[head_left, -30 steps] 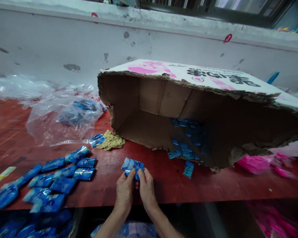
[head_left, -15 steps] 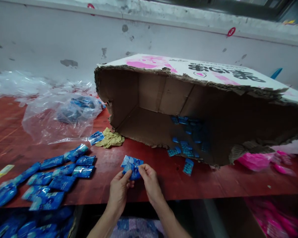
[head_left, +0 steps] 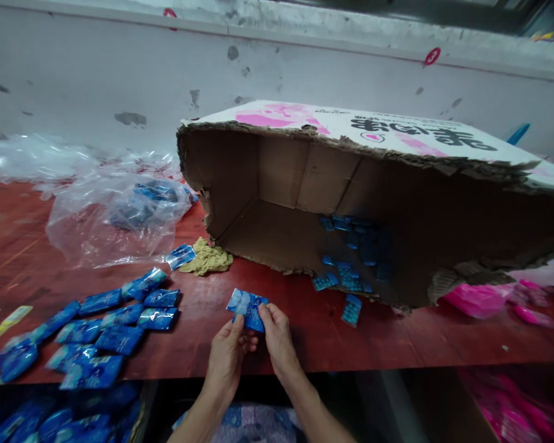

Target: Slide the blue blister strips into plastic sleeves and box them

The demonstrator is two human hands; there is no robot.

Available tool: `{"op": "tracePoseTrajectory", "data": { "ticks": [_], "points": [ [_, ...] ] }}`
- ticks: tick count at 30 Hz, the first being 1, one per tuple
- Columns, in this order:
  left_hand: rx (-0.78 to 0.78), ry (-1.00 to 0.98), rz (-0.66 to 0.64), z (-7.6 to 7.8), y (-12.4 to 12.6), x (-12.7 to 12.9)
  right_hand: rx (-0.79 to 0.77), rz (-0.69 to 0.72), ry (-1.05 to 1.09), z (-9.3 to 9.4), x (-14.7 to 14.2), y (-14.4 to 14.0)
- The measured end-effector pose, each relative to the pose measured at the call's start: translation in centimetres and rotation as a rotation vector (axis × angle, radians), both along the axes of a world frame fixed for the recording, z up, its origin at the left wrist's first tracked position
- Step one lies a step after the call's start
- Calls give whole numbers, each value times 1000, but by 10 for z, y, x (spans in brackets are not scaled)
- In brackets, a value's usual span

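Note:
Above the front part of the red table [head_left: 300,344], both my hands grip one small blue printed packet [head_left: 248,307]. My left hand [head_left: 229,351] pinches its lower left side between thumb and fingers. At the packet's right edge, my right hand [head_left: 278,335] is closed on it too. Several similar blue packets [head_left: 120,339] lie in a loose group to the left. A crumpled yellowish cloth [head_left: 207,257] sits behind my hands, with another blue packet [head_left: 181,255] touching it.
A large torn-edged cardboard box [head_left: 277,237] lies on its side, opening towards me, with small blue beaded-looking pieces [head_left: 349,277] inside. A clear plastic bag [head_left: 113,227] lies at left. Below the table are blue packets [head_left: 64,418] and pink packets [head_left: 512,406].
Both hands still hold the packet, which has turned slightly and shows flatter. The fingers have shifted a little on it. The rest of the scene is nearly the same.

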State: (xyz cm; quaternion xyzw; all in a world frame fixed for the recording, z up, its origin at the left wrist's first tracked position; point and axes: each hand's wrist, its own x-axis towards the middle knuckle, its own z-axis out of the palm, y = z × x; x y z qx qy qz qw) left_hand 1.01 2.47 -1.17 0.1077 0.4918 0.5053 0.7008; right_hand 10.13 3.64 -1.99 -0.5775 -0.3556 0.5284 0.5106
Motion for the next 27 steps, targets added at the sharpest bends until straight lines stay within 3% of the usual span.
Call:
{"op": "tracePoseTrajectory", "data": {
  "ticks": [5,8,12,14,16,21,27],
  "points": [
    [-9,-14,-12,1,2,-2,43,57,-165,2,5,-2],
    [-56,-63,-26,-1,4,-5,146,100,-365,9,23,-2],
    [-131,-113,0,0,3,-10,289,-65,-1000,14,75,9],
    [-168,-128,14,2,3,-11,181,-112,-1322,12,103,17],
    [-209,-133,20,4,2,-12,62,-69,-1517,7,122,23],
    [-252,-120,19,7,2,-12,12,83,-1602,-1,121,22],
    [-248,-104,14,3,3,-17,41,191,-1643,8,120,21]
  ]
}}
